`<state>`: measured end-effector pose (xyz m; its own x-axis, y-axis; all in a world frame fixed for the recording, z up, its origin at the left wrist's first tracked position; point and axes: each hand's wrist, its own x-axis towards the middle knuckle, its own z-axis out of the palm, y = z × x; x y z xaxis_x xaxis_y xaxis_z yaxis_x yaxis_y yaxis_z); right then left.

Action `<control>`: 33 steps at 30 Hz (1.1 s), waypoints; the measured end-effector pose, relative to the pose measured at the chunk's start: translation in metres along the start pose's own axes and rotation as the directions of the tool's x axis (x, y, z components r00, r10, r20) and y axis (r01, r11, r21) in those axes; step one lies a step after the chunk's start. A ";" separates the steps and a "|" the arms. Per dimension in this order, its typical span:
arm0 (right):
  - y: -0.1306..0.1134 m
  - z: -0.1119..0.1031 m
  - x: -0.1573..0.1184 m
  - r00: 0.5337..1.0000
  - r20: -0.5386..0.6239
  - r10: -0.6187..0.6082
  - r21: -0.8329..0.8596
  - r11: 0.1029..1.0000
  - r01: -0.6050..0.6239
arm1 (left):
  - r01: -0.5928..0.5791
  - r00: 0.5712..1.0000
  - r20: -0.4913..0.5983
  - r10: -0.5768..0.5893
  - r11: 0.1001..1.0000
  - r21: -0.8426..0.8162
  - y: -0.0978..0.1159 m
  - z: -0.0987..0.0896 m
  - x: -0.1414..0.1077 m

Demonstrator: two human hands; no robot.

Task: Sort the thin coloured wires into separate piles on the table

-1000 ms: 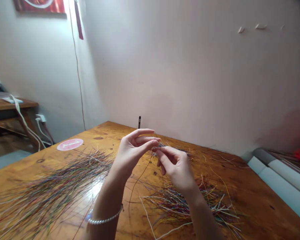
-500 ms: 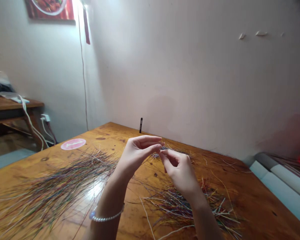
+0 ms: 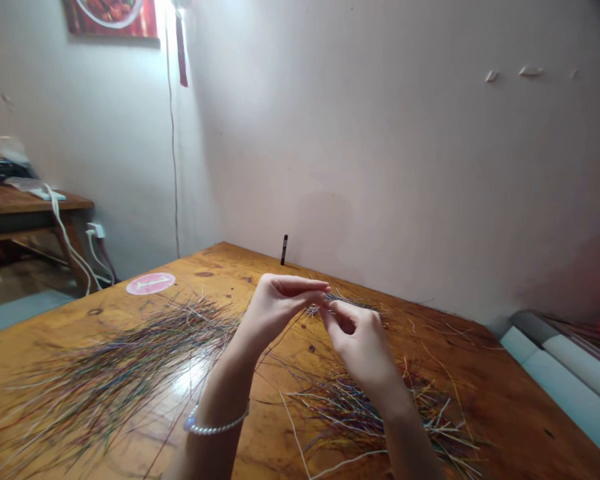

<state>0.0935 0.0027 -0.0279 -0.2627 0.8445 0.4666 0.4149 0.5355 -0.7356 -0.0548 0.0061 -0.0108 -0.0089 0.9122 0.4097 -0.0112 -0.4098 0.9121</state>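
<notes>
Right hand (image 3: 361, 347) is closed to a firm pinch above the middle of the table (image 3: 500, 407), thumb and forefinger pressed on a small bundle of thin strands (image 3: 337, 299), whose loose ends stick out past the fingertips. Left hand (image 3: 276, 308) is just beside it, fingers curled and nearly closed, their tips meeting the bundle; whether they grip it or only steady it cannot be told. A pearl bracelet (image 3: 215, 427) circles the left wrist, apart from the strands. On the table under the right forearm lies a loose heap of short strands (image 3: 375, 420); a long fan of multicoloured strands (image 3: 115, 373) spreads toward the table's left edge. Risks: a slack pinch could drop strands into the heap, where they could tangle, and the bracelet or a forearm could snag either pile. A pink round sticker (image 3: 151, 283) and a small black upright stick (image 3: 284, 249) sit near the table's far edge, before the wall (image 3: 380, 147).
</notes>
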 end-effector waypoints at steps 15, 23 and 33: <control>0.005 -0.008 0.000 0.979 -0.200 -0.032 0.137 0.989 0.060 | 0.023 0.999 0.030 -0.023 1.000 0.018 0.003 -0.002 -0.001; 0.001 -0.016 -0.006 0.951 -0.237 -0.199 0.198 0.948 0.248 | 0.076 0.965 0.257 -0.052 0.993 -0.087 0.005 -0.003 -0.003; -0.005 -0.021 -0.008 0.970 -0.212 -0.118 0.325 0.928 0.183 | 0.085 0.940 0.336 -0.064 0.995 -0.049 0.008 0.001 -0.006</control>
<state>0.1113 -0.0068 -0.0174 -0.1192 0.7564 0.6432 0.0541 0.6518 -0.7565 -0.0537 -0.0028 -0.0063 0.3285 0.8845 0.3314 -0.0613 -0.3301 0.9419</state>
